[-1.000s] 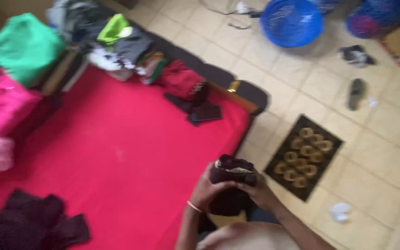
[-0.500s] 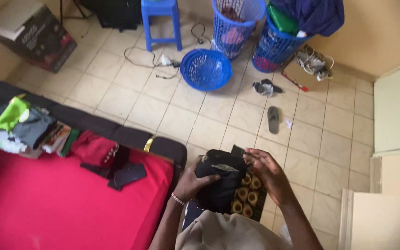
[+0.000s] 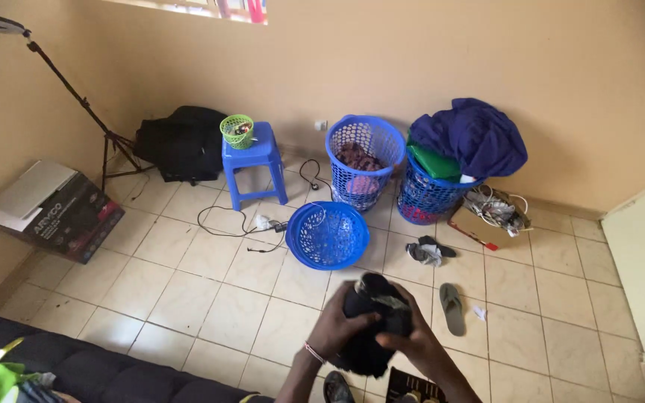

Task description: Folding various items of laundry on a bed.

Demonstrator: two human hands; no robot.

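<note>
— What have you got there?

— A dark garment (image 3: 373, 321), bundled up in front of me over the floor tiles. My left hand (image 3: 337, 325) cups its left side with the fingers curled in and pressed on the cloth; my right hand (image 3: 410, 342) closes over its lower right, fingers wrapped round the fold.

— How does it handle?

— Soft and light, I'd say; it sags below my palms and has no stiffness. It isn't fragile or slippery, but loose ends could flop out, so the best hold is on the thick rolled middle, from both sides. There's a pale strip near the top, maybe a label; I can't tell from here.

— What's around you?

— From the left: a box (image 3: 54, 211) against the wall, a tripod (image 3: 83, 104), a black bag (image 3: 181, 142), then a blue stool (image 3: 254, 166) carrying a small green basket (image 3: 237, 130). A cable (image 3: 240, 224) trails across the tiles to a tipped blue basket (image 3: 328, 235). Behind it stand two upright blue baskets, one (image 3: 363, 160) with clothes inside, the other (image 3: 431, 195) heaped with a blue cloth (image 3: 475, 138).

— Anything in the way?

— A sandal (image 3: 452, 307) lies just right of my hands, and the tipped basket sits straight ahead.
</note>
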